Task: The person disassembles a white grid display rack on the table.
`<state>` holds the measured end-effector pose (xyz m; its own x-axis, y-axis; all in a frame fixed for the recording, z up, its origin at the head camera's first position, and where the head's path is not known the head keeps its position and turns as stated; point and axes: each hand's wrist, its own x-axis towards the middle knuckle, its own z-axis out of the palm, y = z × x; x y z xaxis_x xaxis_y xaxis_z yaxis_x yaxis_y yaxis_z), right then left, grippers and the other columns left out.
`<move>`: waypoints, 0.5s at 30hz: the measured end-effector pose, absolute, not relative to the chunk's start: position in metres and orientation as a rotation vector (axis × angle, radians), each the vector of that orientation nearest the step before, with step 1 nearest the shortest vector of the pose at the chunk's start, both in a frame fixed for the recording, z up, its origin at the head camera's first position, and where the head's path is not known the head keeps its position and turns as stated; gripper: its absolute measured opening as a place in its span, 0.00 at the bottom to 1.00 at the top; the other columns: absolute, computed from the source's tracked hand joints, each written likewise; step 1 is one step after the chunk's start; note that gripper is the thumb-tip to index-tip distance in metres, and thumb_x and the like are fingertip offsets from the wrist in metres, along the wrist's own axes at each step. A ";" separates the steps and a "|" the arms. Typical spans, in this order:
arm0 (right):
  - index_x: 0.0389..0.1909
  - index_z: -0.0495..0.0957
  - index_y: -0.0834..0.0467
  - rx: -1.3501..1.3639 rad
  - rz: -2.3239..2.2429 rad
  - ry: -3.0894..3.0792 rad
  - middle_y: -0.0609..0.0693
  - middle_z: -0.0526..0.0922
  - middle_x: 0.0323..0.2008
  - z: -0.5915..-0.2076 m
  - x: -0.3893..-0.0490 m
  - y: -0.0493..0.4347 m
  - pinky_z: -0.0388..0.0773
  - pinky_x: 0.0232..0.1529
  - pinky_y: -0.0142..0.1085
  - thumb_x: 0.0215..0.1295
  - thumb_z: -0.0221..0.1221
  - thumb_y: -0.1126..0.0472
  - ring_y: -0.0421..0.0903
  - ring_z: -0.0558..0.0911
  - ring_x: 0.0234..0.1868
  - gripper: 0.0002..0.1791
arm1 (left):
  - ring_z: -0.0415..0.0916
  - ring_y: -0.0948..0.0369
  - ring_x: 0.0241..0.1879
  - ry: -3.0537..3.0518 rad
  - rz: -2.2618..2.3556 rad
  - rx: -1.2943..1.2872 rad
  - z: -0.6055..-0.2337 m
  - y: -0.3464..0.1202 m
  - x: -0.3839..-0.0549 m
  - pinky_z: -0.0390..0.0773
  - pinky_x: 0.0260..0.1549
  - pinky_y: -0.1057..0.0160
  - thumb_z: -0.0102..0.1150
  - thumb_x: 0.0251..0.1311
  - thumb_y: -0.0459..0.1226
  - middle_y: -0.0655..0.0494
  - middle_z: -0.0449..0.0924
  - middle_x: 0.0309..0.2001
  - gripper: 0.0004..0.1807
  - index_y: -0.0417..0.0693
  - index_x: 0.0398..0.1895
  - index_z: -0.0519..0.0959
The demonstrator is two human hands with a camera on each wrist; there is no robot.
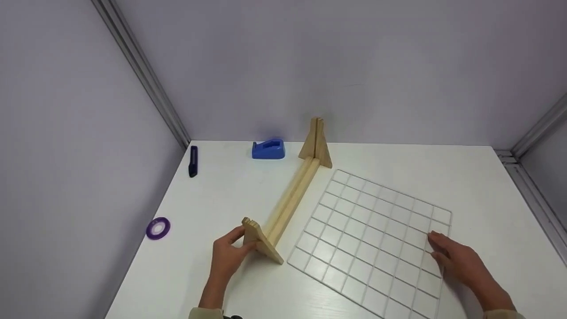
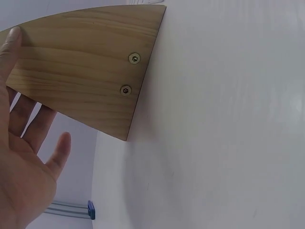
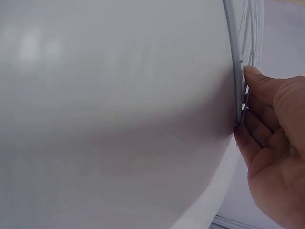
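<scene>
A wooden stand [image 1: 290,201] lies across the table, a grooved bar joining two tapered end pieces with slotted tops. My left hand [image 1: 228,257] pinches its near end piece [image 1: 261,243] close to the top. Two screw heads show on that end piece's outer face [image 2: 76,62] in the left wrist view, where the fingers go behind the wood. To the right is a white wire grid panel [image 1: 367,235]. Its right edge is held between the thumb and fingers of my right hand [image 1: 460,261]. In the right wrist view, the grid's edge wire [image 3: 234,62] runs past the fingertips.
At the back of the white table [image 1: 398,164] sits a blue tape dispenser [image 1: 268,149]. A dark utility knife [image 1: 193,161] lies near the left back corner, and a purple tape roll [image 1: 158,228] lies at the left edge. Grey walls stand behind and beside the table.
</scene>
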<state>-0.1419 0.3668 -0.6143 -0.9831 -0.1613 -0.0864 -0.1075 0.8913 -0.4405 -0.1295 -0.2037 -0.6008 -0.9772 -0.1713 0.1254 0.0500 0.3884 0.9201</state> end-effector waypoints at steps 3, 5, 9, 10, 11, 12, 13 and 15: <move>0.73 0.65 0.66 -0.272 -0.679 2.944 0.70 0.67 0.70 -0.613 -0.147 0.369 0.67 0.65 0.66 0.69 0.62 0.61 0.73 0.67 0.69 0.34 | 0.78 0.49 0.64 -2.436 -1.620 0.119 -0.602 -0.203 -0.127 0.75 0.65 0.45 0.80 0.48 0.45 0.53 0.86 0.56 0.26 0.52 0.53 0.86; 0.73 0.64 0.66 -0.288 -0.687 2.939 0.71 0.67 0.70 -0.613 -0.149 0.371 0.67 0.65 0.67 0.69 0.62 0.61 0.74 0.67 0.69 0.34 | 0.79 0.50 0.63 -2.429 -1.618 0.128 -0.602 -0.202 -0.126 0.75 0.65 0.46 0.80 0.47 0.45 0.54 0.86 0.55 0.26 0.52 0.53 0.87; 0.74 0.63 0.66 -0.286 -0.713 2.914 0.71 0.65 0.71 -0.611 -0.155 0.374 0.65 0.65 0.67 0.70 0.60 0.61 0.74 0.65 0.70 0.33 | 0.80 0.51 0.63 -2.414 -1.600 0.137 -0.602 -0.200 -0.123 0.76 0.65 0.47 0.81 0.46 0.43 0.54 0.87 0.55 0.27 0.51 0.53 0.86; 0.74 0.63 0.66 -0.287 -0.722 2.907 0.71 0.65 0.72 -0.611 -0.157 0.374 0.65 0.66 0.67 0.70 0.60 0.62 0.74 0.65 0.70 0.33 | 0.80 0.51 0.62 -2.410 -1.594 0.142 -0.602 -0.199 -0.123 0.76 0.65 0.47 0.81 0.46 0.42 0.54 0.87 0.54 0.27 0.51 0.53 0.86; 0.74 0.63 0.66 -0.290 -0.728 2.902 0.71 0.65 0.72 -0.610 -0.158 0.375 0.64 0.66 0.67 0.70 0.60 0.63 0.74 0.64 0.70 0.33 | 0.80 0.51 0.62 -2.404 -1.590 0.146 -0.602 -0.198 -0.122 0.76 0.64 0.47 0.81 0.46 0.41 0.54 0.87 0.54 0.27 0.51 0.53 0.86; 0.74 0.63 0.66 -0.301 -0.730 2.902 0.71 0.65 0.72 -0.610 -0.160 0.376 0.64 0.66 0.67 0.70 0.60 0.63 0.75 0.64 0.71 0.34 | 0.80 0.51 0.62 -2.403 -1.583 0.150 -0.602 -0.198 -0.121 0.76 0.64 0.47 0.81 0.46 0.41 0.54 0.87 0.54 0.27 0.50 0.53 0.86; 0.74 0.63 0.66 -0.312 -0.734 2.899 0.71 0.65 0.72 -0.610 -0.161 0.376 0.64 0.66 0.67 0.70 0.60 0.64 0.75 0.64 0.71 0.34 | 0.81 0.51 0.61 -2.399 -1.576 0.155 -0.603 -0.197 -0.120 0.76 0.64 0.47 0.81 0.47 0.41 0.54 0.87 0.54 0.27 0.50 0.53 0.86; 0.74 0.63 0.66 -0.335 -0.740 2.897 0.71 0.64 0.72 -0.609 -0.164 0.378 0.64 0.66 0.67 0.70 0.60 0.64 0.75 0.63 0.71 0.34 | 0.81 0.51 0.61 -2.384 -1.574 0.167 -0.603 -0.196 -0.118 0.77 0.64 0.47 0.81 0.46 0.41 0.54 0.88 0.53 0.26 0.49 0.53 0.87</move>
